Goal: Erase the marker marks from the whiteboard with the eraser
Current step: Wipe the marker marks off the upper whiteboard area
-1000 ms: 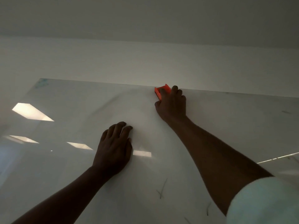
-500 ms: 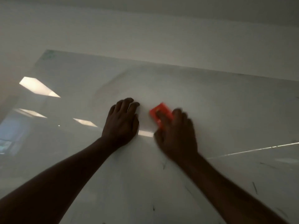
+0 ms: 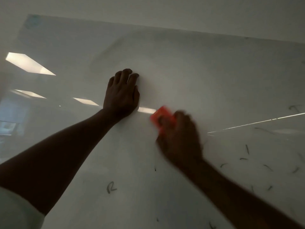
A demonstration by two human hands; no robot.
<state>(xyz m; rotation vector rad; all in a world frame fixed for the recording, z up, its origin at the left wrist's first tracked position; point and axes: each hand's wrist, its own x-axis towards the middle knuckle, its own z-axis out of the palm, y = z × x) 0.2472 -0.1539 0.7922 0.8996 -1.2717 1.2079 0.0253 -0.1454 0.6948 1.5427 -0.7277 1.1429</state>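
Glossy whiteboard (image 3: 198, 71) reflects ceiling lights (image 3: 29, 63); marker marks (image 3: 111, 187) toward lower right corner. Left hand (image 3: 122, 95) rests flat on board. Right hand (image 3: 179, 141), blurred, grips orange eraser (image 3: 162, 118) near centre.

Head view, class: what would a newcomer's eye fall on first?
The bright orange eraser, blurred in the grip of the right hand, centre-right on the whiteboard. Left of it, the left hand rests on the board. Marker marks, including an R, dot the lower area.

Dim, hazy; ceiling-light glare (image 3: 29, 63) on whiteboard (image 3: 198, 71); right hand (image 3: 179, 139) motion-blurred.
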